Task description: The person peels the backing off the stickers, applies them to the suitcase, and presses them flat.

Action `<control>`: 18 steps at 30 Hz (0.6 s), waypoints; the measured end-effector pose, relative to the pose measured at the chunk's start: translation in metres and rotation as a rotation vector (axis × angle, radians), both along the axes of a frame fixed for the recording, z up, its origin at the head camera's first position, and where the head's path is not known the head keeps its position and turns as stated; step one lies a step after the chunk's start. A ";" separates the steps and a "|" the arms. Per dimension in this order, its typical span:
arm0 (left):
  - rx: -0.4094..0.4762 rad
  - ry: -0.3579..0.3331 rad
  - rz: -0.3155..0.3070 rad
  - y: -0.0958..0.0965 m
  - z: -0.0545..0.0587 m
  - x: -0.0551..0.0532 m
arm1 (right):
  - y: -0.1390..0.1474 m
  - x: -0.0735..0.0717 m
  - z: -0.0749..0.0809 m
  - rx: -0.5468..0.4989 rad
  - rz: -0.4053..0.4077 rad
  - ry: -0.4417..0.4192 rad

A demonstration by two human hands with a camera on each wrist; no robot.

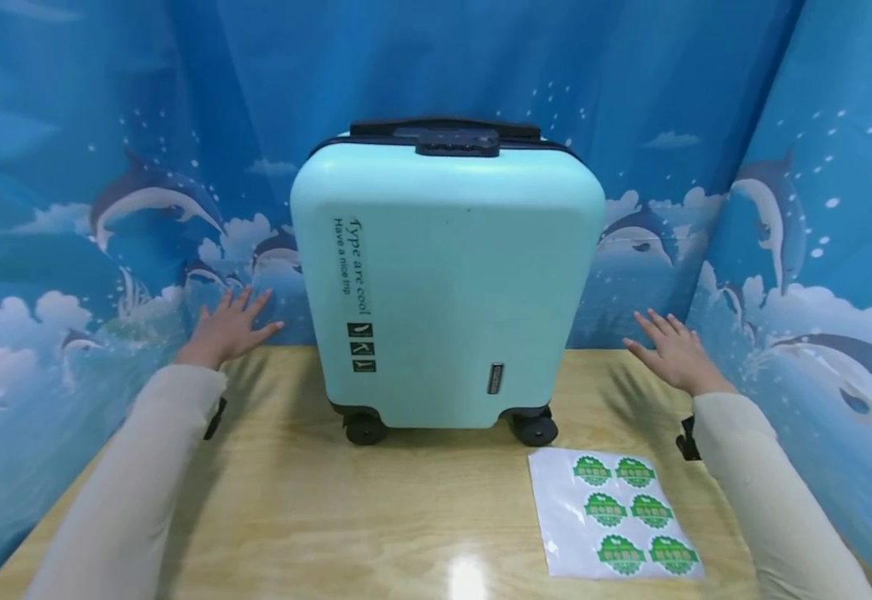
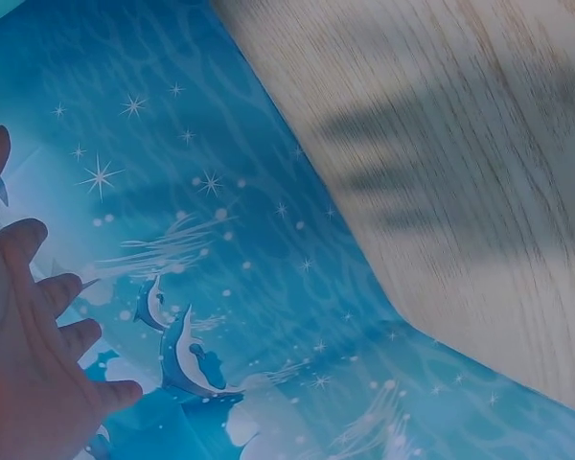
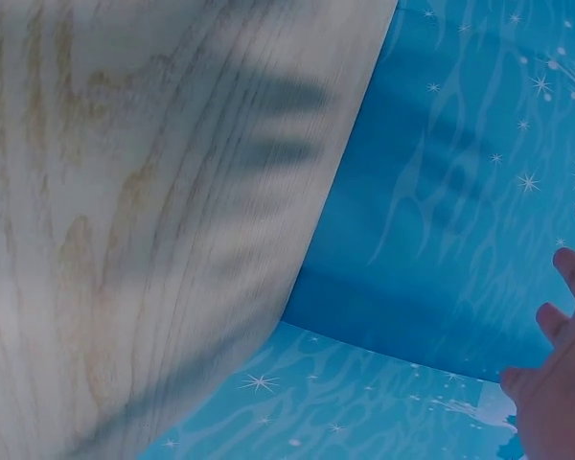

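Note:
A mint-green suitcase stands upright on its wheels in the middle, its black handle at the top and printed lettering down its left side. To its left, my left hand is spread above the table, apart from the case and holding nothing. My right hand hovers on the other side, fingers spread and likewise bare. In front of the case's right wheel lies a white sheet with several round green stickers. The wrist views show the left fingers and right fingers extended.
The wooden table carries the case and the sheet. A blue curtain printed with dolphins and clouds encloses the back and both sides, close to the hands. Black straps sit at both wrists.

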State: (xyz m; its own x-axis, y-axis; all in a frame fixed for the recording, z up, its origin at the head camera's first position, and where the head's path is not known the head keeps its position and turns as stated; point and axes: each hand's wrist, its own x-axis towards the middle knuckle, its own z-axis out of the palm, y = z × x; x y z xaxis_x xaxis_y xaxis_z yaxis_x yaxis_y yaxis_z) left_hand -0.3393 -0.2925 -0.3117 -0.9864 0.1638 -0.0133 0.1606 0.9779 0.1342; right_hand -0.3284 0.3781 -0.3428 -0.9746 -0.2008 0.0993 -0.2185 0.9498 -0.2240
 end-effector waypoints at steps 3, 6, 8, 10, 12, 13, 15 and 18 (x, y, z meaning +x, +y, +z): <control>0.011 0.006 -0.004 -0.001 -0.004 0.001 | 0.000 0.001 -0.003 0.011 0.005 -0.006; 0.018 0.004 -0.002 -0.003 -0.007 0.000 | 0.002 -0.001 -0.008 0.012 0.016 -0.008; 0.021 0.001 -0.001 -0.003 -0.008 0.000 | 0.003 -0.001 -0.009 0.009 0.022 -0.008; 0.019 0.001 0.003 -0.003 -0.008 0.000 | 0.003 -0.001 -0.011 0.003 0.027 -0.003; 0.019 0.004 0.006 -0.002 -0.009 0.000 | 0.002 0.000 -0.012 0.000 0.030 0.000; 0.018 0.007 0.006 -0.002 -0.009 0.000 | 0.002 0.000 -0.012 -0.001 0.033 0.004; 0.015 0.015 0.002 -0.001 -0.010 0.000 | 0.002 0.001 -0.013 -0.001 0.041 0.010; 0.002 0.027 -0.014 0.000 -0.013 0.001 | 0.000 0.005 -0.017 0.007 0.059 0.020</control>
